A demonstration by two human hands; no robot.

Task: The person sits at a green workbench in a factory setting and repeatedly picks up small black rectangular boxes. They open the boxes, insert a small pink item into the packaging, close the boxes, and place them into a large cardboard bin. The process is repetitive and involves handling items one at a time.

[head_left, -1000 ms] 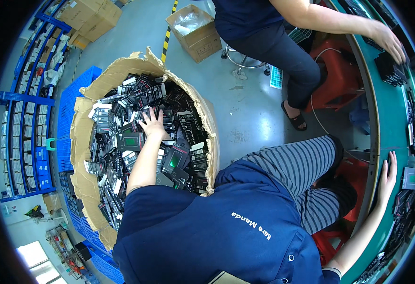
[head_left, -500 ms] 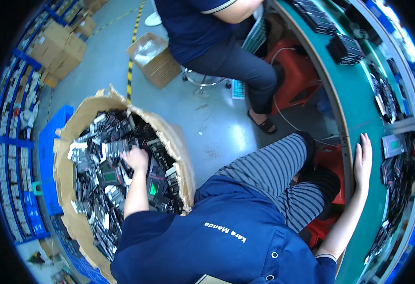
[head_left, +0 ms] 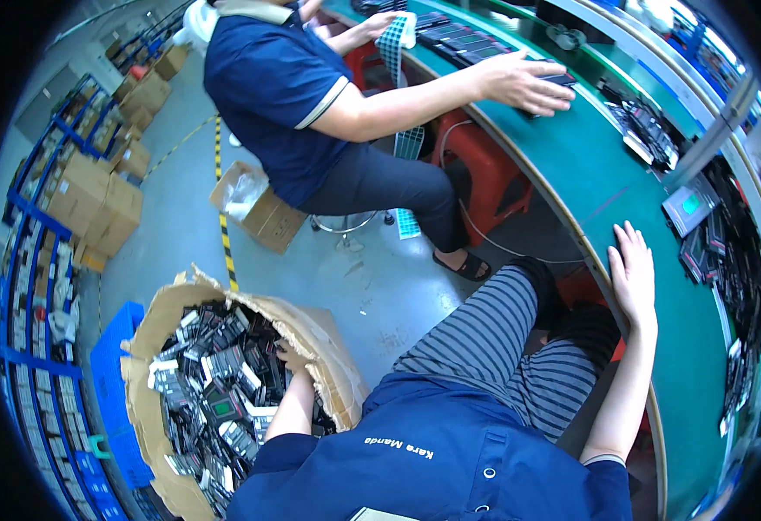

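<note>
The cardboard bin (head_left: 332, 352) is standing as a rough, rounded brown tub with a torn, ragged rim, and inside it flat, rectangular black boxes (head_left: 221, 408) with smooth faces and some white edges are lying jumbled at many angles. The left hand (head_left: 293, 356) is reaching among them, just inside the bin's right wall; its fingertips are disappearing among the boxes, so I cannot tell whether they are pinching one. Well to the right of the bin, the right hand (head_left: 634, 282) is resting on the edge of a smooth green tabletop (head_left: 606, 187), its fingers extending straight and slightly apart. Farther right of the bin, more dark boxes (head_left: 700, 260) are lying heaped. Against half a second ago, the left hand is sitting closer to the bin's right wall instead of over the middle of its pile, and a co-worker's hand (head_left: 519, 82), beyond the bin to the right, is now showing over the tabletop. Counting up, one bin, two hands of the wearer, one blue plastic pallet (head_left: 111, 369) left of the bin and one open carton (head_left: 278, 224) with crinkled clear plastic, beyond the bin, are showing; the black boxes are overlapping too much for counting.
</note>
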